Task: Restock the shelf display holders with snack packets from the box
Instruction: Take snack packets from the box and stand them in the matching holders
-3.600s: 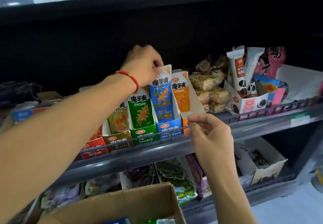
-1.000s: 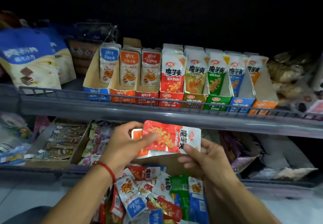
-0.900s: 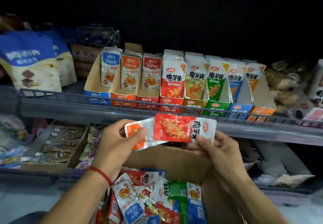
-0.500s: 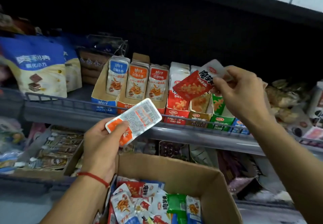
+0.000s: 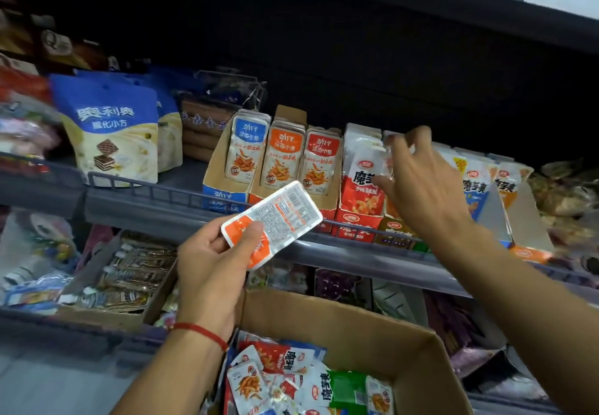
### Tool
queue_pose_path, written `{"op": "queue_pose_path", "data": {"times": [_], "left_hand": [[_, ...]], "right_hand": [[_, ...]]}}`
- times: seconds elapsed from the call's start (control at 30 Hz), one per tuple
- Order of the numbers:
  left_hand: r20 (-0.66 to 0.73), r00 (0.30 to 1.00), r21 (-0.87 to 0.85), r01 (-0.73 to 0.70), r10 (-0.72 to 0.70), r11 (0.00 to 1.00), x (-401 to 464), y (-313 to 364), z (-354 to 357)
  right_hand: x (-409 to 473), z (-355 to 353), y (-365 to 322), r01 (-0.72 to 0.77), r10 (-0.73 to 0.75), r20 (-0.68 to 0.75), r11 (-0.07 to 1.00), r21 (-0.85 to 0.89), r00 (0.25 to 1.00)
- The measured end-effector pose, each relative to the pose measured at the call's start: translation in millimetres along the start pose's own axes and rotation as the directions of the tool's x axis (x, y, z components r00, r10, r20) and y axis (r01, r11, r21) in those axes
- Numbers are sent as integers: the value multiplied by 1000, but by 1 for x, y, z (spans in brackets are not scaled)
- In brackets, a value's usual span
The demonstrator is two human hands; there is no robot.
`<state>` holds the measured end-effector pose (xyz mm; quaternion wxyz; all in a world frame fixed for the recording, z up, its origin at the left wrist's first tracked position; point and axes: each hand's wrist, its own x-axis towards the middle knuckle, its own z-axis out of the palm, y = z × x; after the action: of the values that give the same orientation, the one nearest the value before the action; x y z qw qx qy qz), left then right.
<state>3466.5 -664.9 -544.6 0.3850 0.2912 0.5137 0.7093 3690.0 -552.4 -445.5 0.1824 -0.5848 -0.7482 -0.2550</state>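
While the box holds many packets | holders look mostly full | left hand pinches orange packet | right hand spread at red holder's front packet.

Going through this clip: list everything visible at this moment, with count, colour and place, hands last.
orange packet: one, orange and white, back side showing, held below the upper shelf rail
fish packet holders: three, blue, orange, red, upper shelf centre
konjac holders: a row, red nearest, others partly hidden by the arm, upper shelf right
blue bags: at least two, blue and cream, upper shelf left
box: one, brown cardboard, bottom centre, holds mixed loose packets
lower shelf goods: many, mixed colours, unclear
left hand: holds the orange packet
right hand: fingers spread at the red konjac holder, blurred
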Motion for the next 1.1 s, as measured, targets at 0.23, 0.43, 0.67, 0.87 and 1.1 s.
{"op": "queue_pose_path", "data": {"times": [0.23,0.43,0.67,0.87,1.1], "left_hand": [[2,1000,-33,25,-25,999,-7,6,5],[97,994,-160,-40,56,986,-7,21,2],[19,1000,-240,-15,21,971,9,33,-15],[7,1000,-254,22,-21,967,15,37,-19],[-26,996,-274,75,-85,959,28,39,-27]], "right_hand": [[-68,-12,-76,570,-597,39,781,254,801],[-53,-15,-95,590,-618,-59,711,382,784],[29,-33,-87,-24,-75,88,605,796,993],[83,8,-95,-127,-7,187,710,693,982],[113,8,-97,-201,52,276,813,547,960]]}}
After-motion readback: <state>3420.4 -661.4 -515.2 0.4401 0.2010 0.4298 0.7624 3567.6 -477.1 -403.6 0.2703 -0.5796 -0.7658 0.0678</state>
